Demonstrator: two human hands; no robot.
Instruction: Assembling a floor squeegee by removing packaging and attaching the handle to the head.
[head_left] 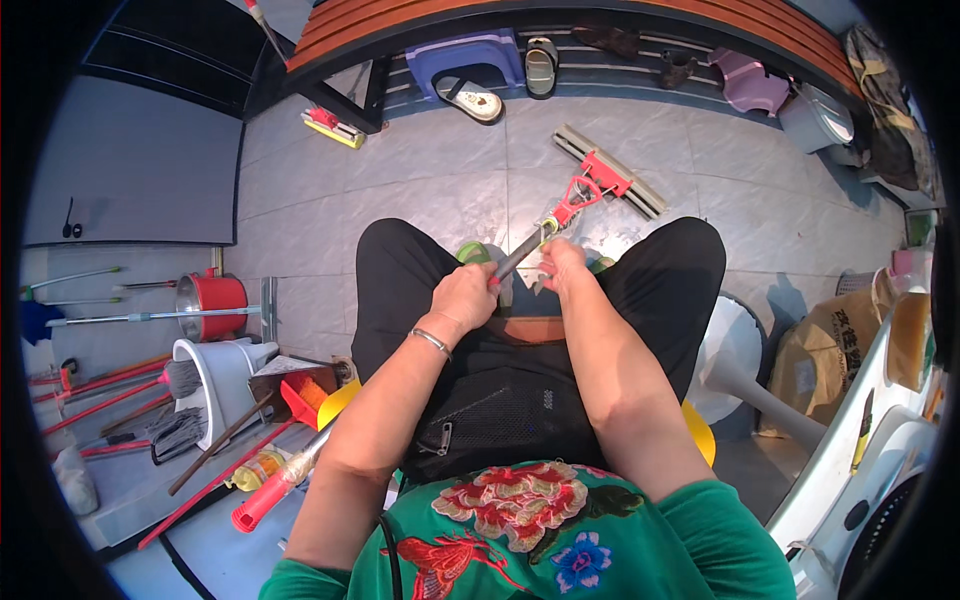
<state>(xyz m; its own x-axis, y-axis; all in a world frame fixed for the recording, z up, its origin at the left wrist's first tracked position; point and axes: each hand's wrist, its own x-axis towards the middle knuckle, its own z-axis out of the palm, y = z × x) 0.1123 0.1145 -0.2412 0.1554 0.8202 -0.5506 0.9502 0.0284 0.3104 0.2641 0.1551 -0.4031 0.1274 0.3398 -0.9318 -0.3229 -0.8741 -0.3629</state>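
Observation:
A sponge mop with a red plastic head frame (607,173) lies out past my knees, its grey head angled across the tiles. Its dark pole (520,252) runs back toward my lap. My left hand (466,298) is closed around this pole. Beside the pole's upper joint, my right hand (562,264) has its fingers bent and pressed together; what they pinch is too small to make out. A thin yellow-green strand or band (548,229) sits on the joint just beyond those fingers. The pole's rear part is hidden by my left hand and arm.
A slatted bench (580,12) stands ahead, with slippers and a purple stool (465,58) beneath. Left are a red pot (212,306), a white mop bucket (215,385) and several long handles. To my right stand a white pedestal piece (735,360) and a brown bag (835,345).

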